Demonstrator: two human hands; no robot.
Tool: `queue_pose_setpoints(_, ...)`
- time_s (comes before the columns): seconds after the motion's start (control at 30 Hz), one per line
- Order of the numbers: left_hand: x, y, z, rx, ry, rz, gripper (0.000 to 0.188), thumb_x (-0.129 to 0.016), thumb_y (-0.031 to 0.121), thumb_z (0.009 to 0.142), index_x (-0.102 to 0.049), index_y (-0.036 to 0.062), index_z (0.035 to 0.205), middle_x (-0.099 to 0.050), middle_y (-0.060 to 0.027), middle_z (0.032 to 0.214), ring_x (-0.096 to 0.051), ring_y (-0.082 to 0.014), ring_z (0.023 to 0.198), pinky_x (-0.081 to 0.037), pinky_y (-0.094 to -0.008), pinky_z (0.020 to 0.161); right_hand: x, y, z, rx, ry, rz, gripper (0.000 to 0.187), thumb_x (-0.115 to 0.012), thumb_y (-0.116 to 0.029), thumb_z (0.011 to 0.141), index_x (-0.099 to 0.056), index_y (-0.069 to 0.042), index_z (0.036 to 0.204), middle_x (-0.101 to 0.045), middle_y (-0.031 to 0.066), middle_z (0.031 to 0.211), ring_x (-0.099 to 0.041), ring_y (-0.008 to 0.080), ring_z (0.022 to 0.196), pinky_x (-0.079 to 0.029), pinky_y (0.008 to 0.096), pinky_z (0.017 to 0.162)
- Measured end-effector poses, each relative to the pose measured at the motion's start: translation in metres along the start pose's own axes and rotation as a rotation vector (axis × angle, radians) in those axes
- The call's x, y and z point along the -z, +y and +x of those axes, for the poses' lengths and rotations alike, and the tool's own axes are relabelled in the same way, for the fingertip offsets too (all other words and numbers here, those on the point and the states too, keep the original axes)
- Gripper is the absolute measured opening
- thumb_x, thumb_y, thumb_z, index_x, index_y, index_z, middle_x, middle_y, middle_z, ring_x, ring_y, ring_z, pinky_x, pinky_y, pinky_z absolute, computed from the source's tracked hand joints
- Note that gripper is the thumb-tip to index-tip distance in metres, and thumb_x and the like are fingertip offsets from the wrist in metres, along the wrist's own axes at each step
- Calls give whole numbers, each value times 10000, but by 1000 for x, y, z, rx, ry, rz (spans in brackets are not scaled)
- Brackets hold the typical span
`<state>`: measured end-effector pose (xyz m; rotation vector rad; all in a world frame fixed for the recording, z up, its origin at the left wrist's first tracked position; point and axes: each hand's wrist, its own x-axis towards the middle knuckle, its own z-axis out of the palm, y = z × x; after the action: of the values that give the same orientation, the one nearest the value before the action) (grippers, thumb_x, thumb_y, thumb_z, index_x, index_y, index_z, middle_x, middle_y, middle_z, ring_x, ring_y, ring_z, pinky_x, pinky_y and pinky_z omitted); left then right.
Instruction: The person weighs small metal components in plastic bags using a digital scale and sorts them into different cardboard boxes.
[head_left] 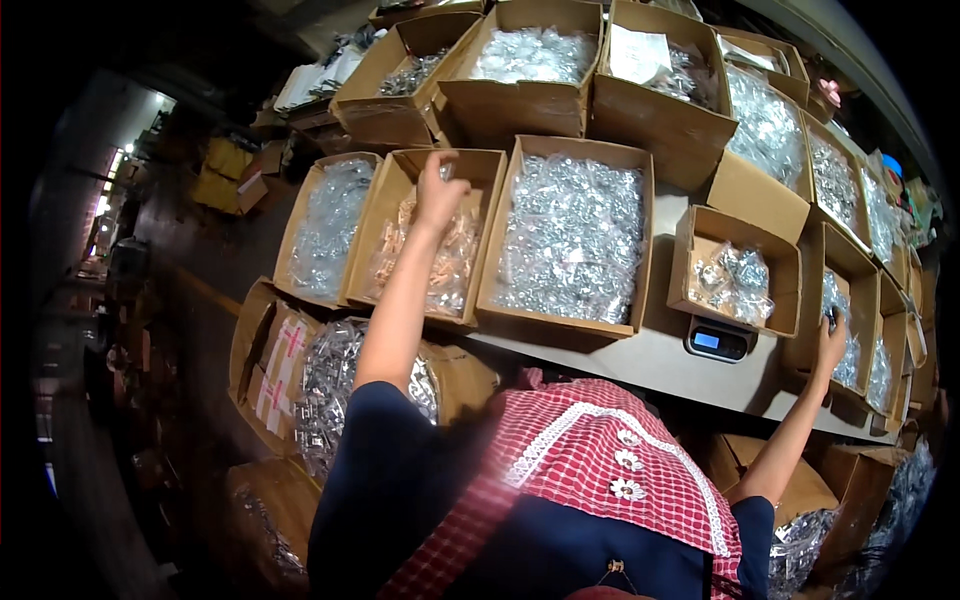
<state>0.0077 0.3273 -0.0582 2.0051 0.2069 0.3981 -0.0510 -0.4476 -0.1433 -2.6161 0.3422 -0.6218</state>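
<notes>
Our table (655,358) carries a cardboard box (482,188) of copper-coloured parts (456,262) and, far right, a second box (803,338) of silvery bags (849,360). Our left hand (437,198) hangs over the former, fingers parted; our right hand (830,345) is at the latter, fingers' state unclear to us.

Brown boxes (484,174), red checked apron (572,455)

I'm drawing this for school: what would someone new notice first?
Probably the red checked apron, at the bottom middle. Just above it, a cardboard box is full of shiny silver pieces. The left hand is at a box of copper-coloured pieces, the right hand at a far-right box.
</notes>
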Motion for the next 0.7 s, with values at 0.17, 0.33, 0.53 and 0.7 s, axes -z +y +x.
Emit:
queue_pose_setpoints(0.17,8,-46,-18,161,-431,949,535,-765,190,653,-635,149,1171,-515,-243,1256,-413,-386,1255,-365,-450,1051,-5,-1,5,-43,-24,-42,331,-574,-204,912,-618,4,1166,-643,174,1153,-608,305,1076,-448,355,929)
queue_pose_setpoints(0.33,15,-44,-17,249,-253,-115,43,-640,77,854,-617,41,848,-645,-46,791,-593,-105,624,-427,-237,504,-5,18,6,-42,-34,4,322,-575,-209,918,-623,4,1154,-658,165,1120,-622,279,1049,-454,334,912)
queue_pose_setpoints(0.53,100,-28,-5,321,128,-833,70,-607,144,857,-619,88,896,-623,-35,851,-572,-162,752,-447,-287,684,-9,37,9,1,-31,-9,312,-589,-220,919,-632,-20,1154,-670,145,1101,-626,263,1022,-460,334,897)
queue_pose_setpoints(0.7,199,-56,4,327,473,-1091,115,-549,190,905,-603,94,871,-610,-26,765,-572,-147,684,-495,-313,615,-6,41,7,-17,-41,-43,347,-592,-227,922,-613,-6,1188,-659,161,1133,-617,277,1046,-449,344,916)
